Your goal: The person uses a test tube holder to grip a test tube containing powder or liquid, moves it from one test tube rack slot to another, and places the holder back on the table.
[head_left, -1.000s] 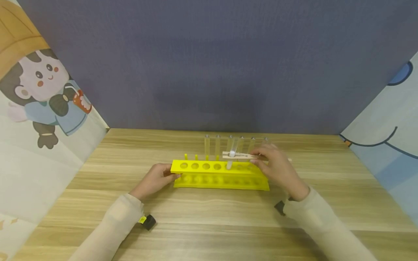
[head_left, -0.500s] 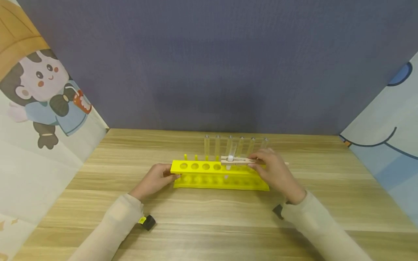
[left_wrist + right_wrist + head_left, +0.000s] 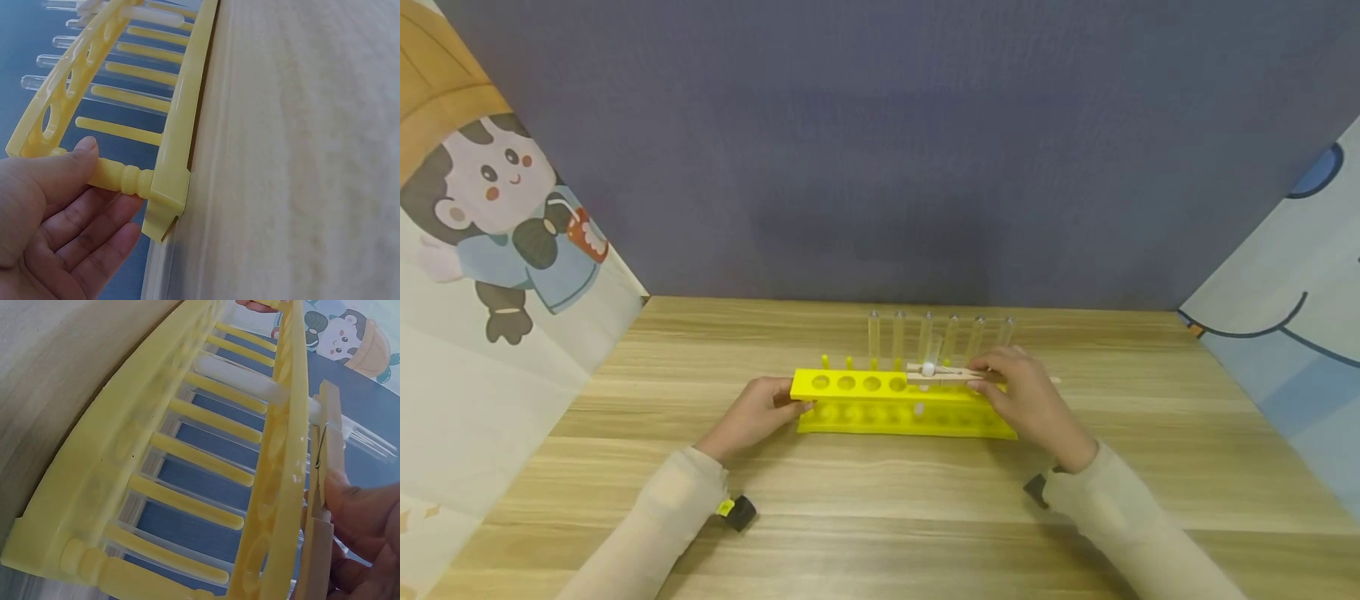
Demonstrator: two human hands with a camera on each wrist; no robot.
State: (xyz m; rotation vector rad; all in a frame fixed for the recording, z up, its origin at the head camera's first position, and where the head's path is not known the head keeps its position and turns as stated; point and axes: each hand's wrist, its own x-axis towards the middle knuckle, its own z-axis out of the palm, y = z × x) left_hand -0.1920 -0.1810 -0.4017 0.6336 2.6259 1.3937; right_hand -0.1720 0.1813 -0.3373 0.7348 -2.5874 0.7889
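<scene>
A yellow test tube rack stands on the wooden table. My left hand holds it at its left end, thumb and fingers round the end post. My right hand pinches a wooden test tube clamp by its handle, just above the rack's top plate. Gripped in the clamp's tip is a clear test tube with white contents. The tube passes down through a hole near the rack's middle, its lower end close to the base in the right wrist view. Its open top sticks up above the clamp.
Several clear, upside-down test tubes stand on the pegs along the rack's back row. Two pegs at the left carry no tube. A dark panel rises behind the table.
My right hand has come down and slightly left with the clamp; the test tube has sunk from the top plate's hole to lower between the plates. My left hand stays on the rack.
</scene>
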